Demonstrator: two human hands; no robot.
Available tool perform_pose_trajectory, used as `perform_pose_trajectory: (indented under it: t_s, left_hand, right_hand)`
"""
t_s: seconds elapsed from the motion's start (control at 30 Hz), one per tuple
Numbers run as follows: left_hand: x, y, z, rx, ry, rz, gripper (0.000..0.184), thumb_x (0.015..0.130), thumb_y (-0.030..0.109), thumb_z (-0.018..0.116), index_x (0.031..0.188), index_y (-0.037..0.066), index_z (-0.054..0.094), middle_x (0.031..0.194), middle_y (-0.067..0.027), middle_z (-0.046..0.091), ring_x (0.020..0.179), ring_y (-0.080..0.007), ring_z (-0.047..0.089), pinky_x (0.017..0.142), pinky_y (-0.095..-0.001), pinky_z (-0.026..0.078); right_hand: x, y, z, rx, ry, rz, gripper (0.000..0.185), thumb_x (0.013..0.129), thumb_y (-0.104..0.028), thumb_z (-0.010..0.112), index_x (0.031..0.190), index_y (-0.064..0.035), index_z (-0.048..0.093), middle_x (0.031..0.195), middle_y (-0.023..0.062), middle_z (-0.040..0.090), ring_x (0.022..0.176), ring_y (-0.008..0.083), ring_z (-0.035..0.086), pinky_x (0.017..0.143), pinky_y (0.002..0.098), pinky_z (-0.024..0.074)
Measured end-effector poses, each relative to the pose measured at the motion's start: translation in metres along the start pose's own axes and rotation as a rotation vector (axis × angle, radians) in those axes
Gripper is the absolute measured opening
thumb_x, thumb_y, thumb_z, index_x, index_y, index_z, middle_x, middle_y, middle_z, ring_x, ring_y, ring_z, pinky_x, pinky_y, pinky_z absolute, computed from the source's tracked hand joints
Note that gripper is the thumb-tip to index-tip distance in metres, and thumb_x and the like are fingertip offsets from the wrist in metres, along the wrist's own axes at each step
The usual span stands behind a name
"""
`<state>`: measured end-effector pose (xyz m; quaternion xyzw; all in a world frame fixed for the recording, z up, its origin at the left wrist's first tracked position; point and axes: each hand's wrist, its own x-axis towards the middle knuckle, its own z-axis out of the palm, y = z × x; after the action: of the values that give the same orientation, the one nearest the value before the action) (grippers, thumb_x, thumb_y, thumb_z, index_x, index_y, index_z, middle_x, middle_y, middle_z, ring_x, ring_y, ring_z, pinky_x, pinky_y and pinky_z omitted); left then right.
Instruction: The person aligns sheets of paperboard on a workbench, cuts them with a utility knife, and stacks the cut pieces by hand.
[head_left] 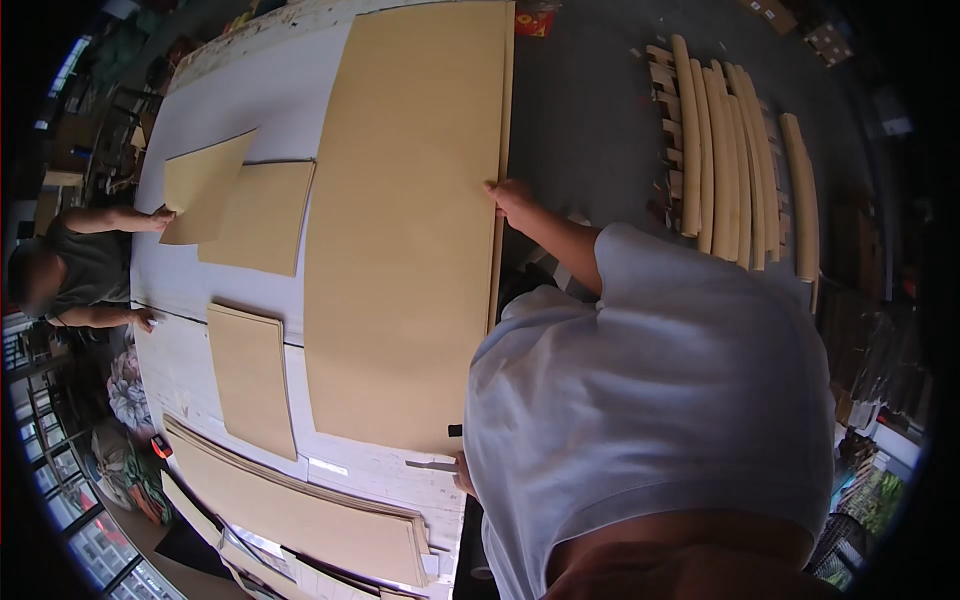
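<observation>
Large tan sheet lies flat along the near side of the surface, its long edge close to the wearer; a second layer shows as a thin strip just beyond that edge. Right hand closed on the long edge, fingers gripping it, arm reaching out from a pale shirt. Left hand closed around a thin grey tool, which points over the surface just beside the sheet's near corner; shirt hides much of this hand. Small black piece near the same corner. Across the surface, a co-worker has one hand on a small tan sheet, tilted up and partly over another small sheet; the other hand is at the far edge, its hold too small to tell. A narrow tan panel lies apart from the large sheet, on the co-worker's side. Stack of long sheets to the wearer's left, taking up that end, more pieces beside it. Orange-and-black object near the stack's far end. Behind the wearer's reaching arm, long pale rolls lie side by side over slats, one roll apart. Red packet beyond the large sheet's far end. Bundled cloth past the surface's far edge.
</observation>
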<state>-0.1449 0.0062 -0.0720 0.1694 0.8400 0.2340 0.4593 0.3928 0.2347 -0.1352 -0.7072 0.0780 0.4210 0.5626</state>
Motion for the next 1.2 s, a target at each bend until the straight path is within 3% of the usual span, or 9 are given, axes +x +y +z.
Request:
perform_pose_trajectory:
  t_s: [0.3, 0.6, 0.67, 0.7, 0.77, 0.8, 0.87, 1.0, 1.2]
  left_hand:
    - [0.022, -0.033, -0.002, -0.122, -0.026, -0.03, 0.022, 0.083, 0.017, 0.064, 0.089, -0.004, 0.063, 0.083, -0.0128, 0.063, 0.073, -0.0224, 0.057, 0.068, -0.0402, 0.047]
    - [0.023, -0.037, -0.001, -0.141, -0.033, -0.052, 0.019, 0.084, 0.016, 0.064, 0.076, -0.001, 0.059, 0.073, -0.009, 0.058, 0.068, -0.0201, 0.053, 0.064, -0.0386, 0.045]
    - [0.036, -0.051, -0.005, -0.142, -0.045, -0.034, 0.02, 0.084, 0.018, 0.065, 0.078, -0.001, 0.06, 0.074, -0.0096, 0.059, 0.068, -0.0203, 0.054, 0.065, -0.0386, 0.046]
    - [0.042, -0.058, -0.008, -0.142, -0.056, -0.016, 0.021, 0.083, 0.019, 0.065, 0.08, -0.002, 0.062, 0.075, -0.0103, 0.061, 0.069, -0.0205, 0.055, 0.065, -0.0386, 0.046]
    - [0.029, -0.038, 0.001, -0.044, 0.021, -0.051, 0.022, 0.083, 0.02, 0.066, 0.083, -0.002, 0.063, 0.077, -0.0113, 0.062, 0.07, -0.0206, 0.056, 0.066, -0.0382, 0.047]
    - [0.022, -0.028, 0.004, 0.051, 0.099, -0.086, 0.024, 0.083, 0.021, 0.067, 0.085, -0.003, 0.065, 0.079, -0.0123, 0.064, 0.071, -0.0208, 0.057, 0.067, -0.0379, 0.048]
    - [0.03, -0.035, -0.002, 0.061, 0.049, -0.055, 0.026, 0.083, 0.022, 0.067, 0.088, -0.003, 0.065, 0.081, -0.0131, 0.065, 0.072, -0.021, 0.057, 0.068, -0.0377, 0.048]
    - [0.027, -0.036, 0.001, -0.06, 0.029, -0.03, 0.027, 0.083, 0.022, 0.066, 0.09, -0.004, 0.065, 0.08, -0.0129, 0.065, 0.072, -0.0213, 0.058, 0.069, -0.038, 0.049]
    - [0.005, -0.014, -0.002, 0.042, -0.077, 0.006, 0.021, 0.084, 0.017, 0.063, 0.089, -0.004, 0.064, 0.079, -0.0122, 0.063, 0.071, -0.0209, 0.057, 0.068, -0.0387, 0.048]
  right_hand:
    - [-0.006, 0.001, -0.005, -0.023, -0.063, -0.117, 0.018, 0.087, -0.019, 0.069, 0.087, -0.0032, 0.062, 0.082, 0.0058, 0.062, 0.071, 0.0192, 0.063, 0.061, 0.0383, 0.0565]
    - [-0.007, -0.005, -0.007, -0.136, -0.08, -0.111, 0.024, 0.089, -0.022, 0.066, 0.098, -0.0001, 0.061, 0.089, 0.0097, 0.066, 0.078, 0.021, 0.067, 0.067, 0.0404, 0.0595]
    - [-0.025, -0.013, -0.002, -0.29, 0.171, -0.358, 0.027, 0.09, -0.022, 0.065, 0.107, -0.0018, 0.059, 0.094, 0.0106, 0.066, 0.079, 0.0217, 0.067, 0.067, 0.0402, 0.059]
    - [-0.021, -0.011, -0.001, -0.289, 0.171, -0.357, 0.027, 0.09, -0.022, 0.065, 0.107, -0.0018, 0.059, 0.094, 0.0106, 0.066, 0.079, 0.0217, 0.067, 0.067, 0.0402, 0.059]
    - [-0.008, -0.006, -0.001, -0.572, 0.411, -0.692, 0.031, 0.091, -0.023, 0.064, 0.115, -0.0052, 0.057, 0.101, 0.0104, 0.066, 0.084, 0.0219, 0.067, 0.072, 0.0402, 0.0575]
    - [-0.008, -0.007, -0.003, -0.571, 0.412, -0.689, 0.031, 0.091, -0.023, 0.064, 0.115, -0.0052, 0.057, 0.101, 0.0104, 0.066, 0.084, 0.0219, 0.067, 0.072, 0.0402, 0.0575]
    - [-0.021, -0.023, -0.007, 0.207, -0.069, -0.168, 0.029, 0.093, -0.025, 0.061, 0.117, -0.0091, 0.057, 0.104, 0.0075, 0.066, 0.091, 0.0215, 0.066, 0.076, 0.0404, 0.0547]
    - [-0.013, -0.014, -0.009, 0.368, -0.108, -0.037, 0.026, 0.095, -0.025, 0.06, 0.117, -0.012, 0.058, 0.104, 0.0039, 0.066, 0.095, 0.0203, 0.065, 0.081, 0.0391, 0.052]
    - [-0.013, -0.009, -0.01, 0.56, -0.249, 0.025, 0.017, 0.095, -0.027, 0.059, 0.108, -0.015, 0.06, 0.096, -0.0022, 0.065, 0.087, 0.0153, 0.062, 0.079, 0.034, 0.0505]
